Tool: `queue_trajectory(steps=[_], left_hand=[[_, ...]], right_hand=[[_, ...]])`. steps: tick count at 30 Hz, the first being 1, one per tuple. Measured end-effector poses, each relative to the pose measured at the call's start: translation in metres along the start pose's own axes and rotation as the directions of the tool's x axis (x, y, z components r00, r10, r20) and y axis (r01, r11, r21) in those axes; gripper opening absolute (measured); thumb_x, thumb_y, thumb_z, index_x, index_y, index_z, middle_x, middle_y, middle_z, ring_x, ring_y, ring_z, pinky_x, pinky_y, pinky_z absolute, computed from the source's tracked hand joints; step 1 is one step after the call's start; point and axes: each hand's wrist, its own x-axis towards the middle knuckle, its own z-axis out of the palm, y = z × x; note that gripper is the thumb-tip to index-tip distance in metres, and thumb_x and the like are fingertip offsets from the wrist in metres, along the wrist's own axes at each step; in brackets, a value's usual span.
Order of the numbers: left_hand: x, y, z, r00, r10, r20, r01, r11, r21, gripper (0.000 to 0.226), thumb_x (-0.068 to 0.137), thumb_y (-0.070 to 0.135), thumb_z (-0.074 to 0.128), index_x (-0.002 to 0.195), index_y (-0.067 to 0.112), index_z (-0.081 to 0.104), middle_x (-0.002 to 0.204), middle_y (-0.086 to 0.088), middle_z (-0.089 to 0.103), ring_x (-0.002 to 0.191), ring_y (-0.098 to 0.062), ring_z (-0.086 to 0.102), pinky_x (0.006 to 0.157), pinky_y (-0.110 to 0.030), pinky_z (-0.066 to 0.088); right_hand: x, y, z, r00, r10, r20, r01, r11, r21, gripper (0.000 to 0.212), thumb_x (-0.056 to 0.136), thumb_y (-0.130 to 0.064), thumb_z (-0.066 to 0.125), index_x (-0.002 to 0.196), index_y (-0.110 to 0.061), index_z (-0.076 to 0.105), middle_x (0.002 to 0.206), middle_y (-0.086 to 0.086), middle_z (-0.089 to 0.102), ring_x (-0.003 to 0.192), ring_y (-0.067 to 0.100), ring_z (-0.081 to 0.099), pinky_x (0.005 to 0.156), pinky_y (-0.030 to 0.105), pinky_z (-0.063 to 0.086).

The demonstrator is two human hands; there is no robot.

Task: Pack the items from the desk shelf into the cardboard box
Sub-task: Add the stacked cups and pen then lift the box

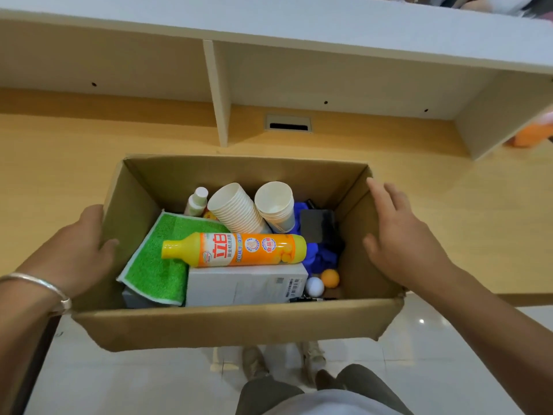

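An open cardboard box (pixel 227 326) juts over the desk's front edge. Inside lie an orange and yellow detergent bottle (pixel 236 249) on a white carton (pixel 245 284), a green cloth (pixel 158 259), two stacks of paper cups (pixel 239 209), a small white bottle (pixel 197 201), a dark pouch (pixel 317 224), blue fabric (pixel 321 257), a white ball (pixel 314 286) and an orange ball (pixel 330 277). My left hand (pixel 79 250) grips the box's left wall, thumb inside. My right hand (pixel 398 235) rests open against the right wall, fingers spread.
The white shelf (pixel 218 94) stands behind the box on the wooden desk (pixel 59 163), and its visible bays hold nothing. A cable slot (pixel 288 123) sits in the desk. An orange object (pixel 531 134) shows at the right edge. Tiled floor and my legs are below.
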Motion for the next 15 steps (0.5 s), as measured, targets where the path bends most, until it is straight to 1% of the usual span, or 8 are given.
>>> queue_trajectory(steps=[2, 3, 5, 6, 8, 10, 12, 15], left_hand=[[-0.005, 0.002, 0.0, 1.0, -0.007, 0.003, 0.007, 1.0, -0.013, 0.031, 0.086, 0.004, 0.062, 0.109, 0.011, 0.043, 0.093, -0.026, 0.064, 0.073, -0.035, 0.054, 0.066, -0.045, 0.048], [-0.009, 0.005, 0.0, 1.0, -0.011, 0.005, 0.011, 1.0, -0.014, 0.031, 0.086, 0.004, 0.061, 0.109, 0.013, 0.043, 0.095, -0.026, 0.064, 0.075, -0.036, 0.056, 0.066, -0.045, 0.048], [-0.018, 0.017, 0.003, 1.0, 0.006, 0.002, -0.005, 1.0, -0.015, 0.029, 0.087, 0.005, 0.061, 0.109, 0.013, 0.044, 0.096, -0.025, 0.064, 0.075, -0.035, 0.055, 0.066, -0.044, 0.046], [-0.024, 0.026, 0.005, 1.0, 0.02, 0.01, -0.019, 1.0, -0.017, 0.028, 0.087, 0.005, 0.061, 0.11, 0.011, 0.045, 0.097, -0.025, 0.064, 0.075, -0.033, 0.053, 0.065, -0.043, 0.044], [-0.037, 0.049, 0.009, 0.998, 0.042, 0.04, -0.04, 0.999, -0.028, 0.027, 0.089, 0.005, 0.059, 0.112, 0.008, 0.045, 0.098, -0.024, 0.063, 0.076, -0.031, 0.052, 0.066, -0.042, 0.043], [-0.054, 0.077, 0.015, 0.996, 0.064, 0.07, -0.061, 0.997, -0.038, 0.025, 0.09, 0.006, 0.058, 0.111, 0.008, 0.045, 0.098, -0.024, 0.063, 0.079, -0.034, 0.056, 0.068, -0.043, 0.045], [-0.074, 0.108, 0.024, 0.992, 0.086, 0.087, -0.083, 0.996, -0.038, 0.023, 0.09, 0.006, 0.057, 0.11, 0.007, 0.046, 0.097, -0.024, 0.064, 0.083, -0.038, 0.06, 0.07, -0.044, 0.047], [-0.108, 0.158, 0.045, 0.987, 0.119, 0.104, -0.115, 0.992, -0.043, 0.023, 0.09, 0.006, 0.058, 0.109, 0.009, 0.046, 0.096, -0.022, 0.064, 0.084, -0.037, 0.061, 0.072, -0.044, 0.049]], right_hand=[[0.0, 0.009, 0.001, 0.998, 0.069, -0.014, -0.069, 0.997, 0.021, 0.089, 0.085, -0.013, 0.057, 0.15, -0.035, 0.001, 0.158, 0.008, 0.015, 0.092, 0.037, 0.06, 0.071, 0.039, 0.05], [-0.001, 0.015, 0.002, 0.997, 0.075, -0.013, -0.075, 0.997, 0.029, 0.087, 0.086, -0.011, 0.055, 0.151, -0.034, 0.002, 0.153, 0.01, 0.025, 0.092, 0.036, 0.059, 0.069, 0.037, 0.046], [-0.005, 0.03, 0.003, 1.0, 0.024, -0.003, -0.024, 0.999, 0.048, 0.081, 0.087, -0.007, 0.049, 0.152, -0.034, 0.008, 0.14, 0.011, 0.043, 0.09, 0.033, 0.056, 0.068, 0.034, 0.041], [-0.007, 0.039, 0.002, 1.0, 0.001, -0.004, -0.001, 0.998, 0.064, 0.08, 0.087, -0.004, 0.047, 0.152, -0.034, 0.011, 0.137, 0.01, 0.047, 0.089, 0.031, 0.055, 0.069, 0.034, 0.04], [-0.014, 0.061, -0.004, 1.0, -0.009, -0.018, 0.011, 0.996, 0.093, 0.08, 0.086, 0.0, 0.046, 0.151, -0.036, 0.016, 0.137, 0.008, 0.048, 0.096, 0.03, 0.056, 0.074, 0.036, 0.045], [-0.024, 0.089, -0.011, 1.0, 0.004, -0.027, -0.002, 0.996, 0.09, 0.08, 0.086, 0.003, 0.046, 0.15, -0.036, 0.019, 0.138, 0.007, 0.048, 0.102, 0.031, 0.056, 0.079, 0.039, 0.048], [-0.039, 0.124, -0.016, 0.999, 0.015, -0.034, -0.012, 0.996, 0.09, 0.079, 0.086, 0.003, 0.046, 0.15, -0.036, 0.021, 0.137, 0.006, 0.048, 0.1, 0.029, 0.057, 0.078, 0.04, 0.05], [-0.07, 0.185, -0.023, 0.998, 0.044, -0.042, -0.039, 0.993, 0.11, 0.077, 0.086, 0.003, 0.048, 0.149, -0.035, 0.023, 0.135, 0.006, 0.049, 0.097, 0.027, 0.058, 0.079, 0.042, 0.052]])
